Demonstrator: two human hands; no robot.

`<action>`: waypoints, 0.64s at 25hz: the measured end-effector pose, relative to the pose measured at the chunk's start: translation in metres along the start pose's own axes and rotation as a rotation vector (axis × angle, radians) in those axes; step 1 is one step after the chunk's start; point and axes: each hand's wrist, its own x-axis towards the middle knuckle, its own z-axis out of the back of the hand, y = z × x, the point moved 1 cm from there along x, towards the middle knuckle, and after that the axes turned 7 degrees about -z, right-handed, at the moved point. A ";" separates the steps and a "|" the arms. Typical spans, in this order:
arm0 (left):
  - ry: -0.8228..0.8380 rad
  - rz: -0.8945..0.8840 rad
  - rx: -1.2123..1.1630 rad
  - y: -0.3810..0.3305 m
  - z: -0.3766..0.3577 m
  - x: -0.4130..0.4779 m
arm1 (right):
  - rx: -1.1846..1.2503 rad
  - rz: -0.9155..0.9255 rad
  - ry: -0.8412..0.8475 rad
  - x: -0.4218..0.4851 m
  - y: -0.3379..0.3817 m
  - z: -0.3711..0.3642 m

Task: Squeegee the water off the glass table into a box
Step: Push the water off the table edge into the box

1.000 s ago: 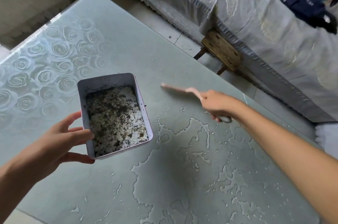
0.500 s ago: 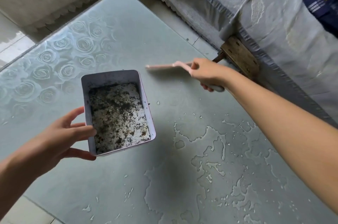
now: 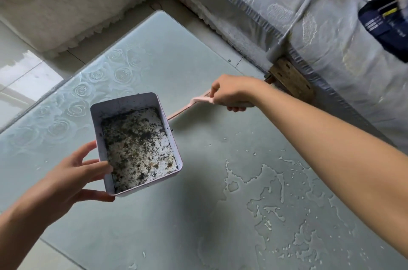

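The box hides one end of the squeegee, the right hand its handle

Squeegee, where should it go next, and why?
Probably drag the squeegee toward the near edge, through the puddles: the right hand holds it beyond the water on the glass table, and the left hand holds the box beside them.

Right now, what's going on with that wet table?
A person is clearing water off a glass table. The left hand holds a box, speckled with dark bits inside, above the glass. The right hand holds a pink squeegee out over the far, drier part. Puddles lie on the near right side, apart from the box.
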 end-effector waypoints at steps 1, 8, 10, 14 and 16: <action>0.014 0.003 0.014 -0.004 0.010 0.006 | -0.007 -0.019 0.037 0.000 -0.001 -0.005; 0.098 0.047 0.066 -0.037 0.054 0.037 | -0.134 -0.297 0.254 -0.062 -0.039 -0.039; 0.114 0.057 0.067 -0.047 0.065 0.042 | -0.175 -0.250 0.247 -0.060 -0.016 -0.022; 0.117 0.069 0.076 -0.058 0.085 0.048 | -0.110 0.049 -0.007 -0.005 0.075 0.036; 0.100 0.069 0.074 -0.062 0.095 0.052 | -0.139 0.126 -0.048 0.032 0.129 0.048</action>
